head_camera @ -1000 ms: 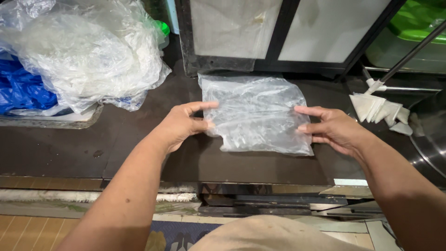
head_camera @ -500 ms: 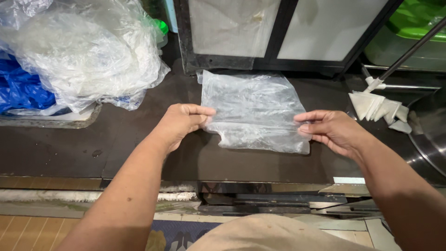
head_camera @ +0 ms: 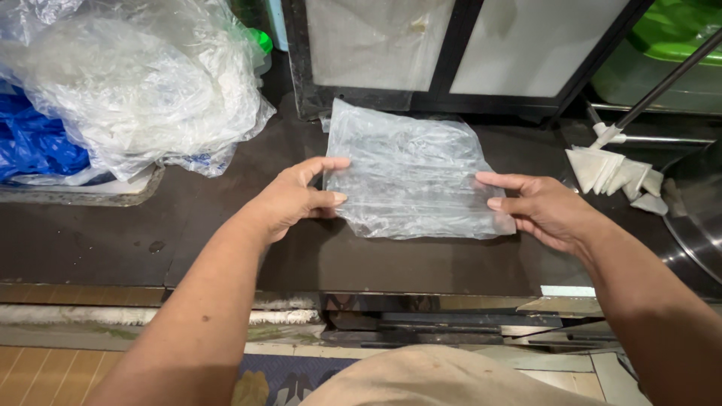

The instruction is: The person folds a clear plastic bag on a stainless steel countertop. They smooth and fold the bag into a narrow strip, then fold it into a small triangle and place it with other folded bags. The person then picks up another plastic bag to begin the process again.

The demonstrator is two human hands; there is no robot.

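— What do the two hands have hold of?

— A flat, crinkled bag of clear plastic film [head_camera: 410, 173], lying in the middle of the frame on the dark brown bench [head_camera: 113, 240]. The left hand [head_camera: 293, 199] is at the bag's left edge, the right hand [head_camera: 541, 210] at its right edge.

— How is each grip set?

— The left grip is partly closed: thumb low, forefinger high, with the edge of the film pinched between them. The right grip is much the same, the forefinger stretched along the top of the film and the thumb under it, closed on the right edge. The other fingers of both hands curl loosely.

— Does the bag rest on the bench or hang above it?

— Its far edge reaches towards the black-framed panel [head_camera: 451, 53] at the top centre. Whether the near edge touches the bench, I cannot tell.

— What else is around?

— In the upper left, a big heap of crumpled clear plastic sheeting [head_camera: 135, 90] with a blue plastic bag [head_camera: 37, 143] beneath it, sitting on a shallow grey tray [head_camera: 90, 197]. At the right edge, a few folded white triangles [head_camera: 613, 174], well apart from the bag, next to a rounded metal rim [head_camera: 696, 225]. A green plastic tub [head_camera: 669, 34] shows in the upper right corner.
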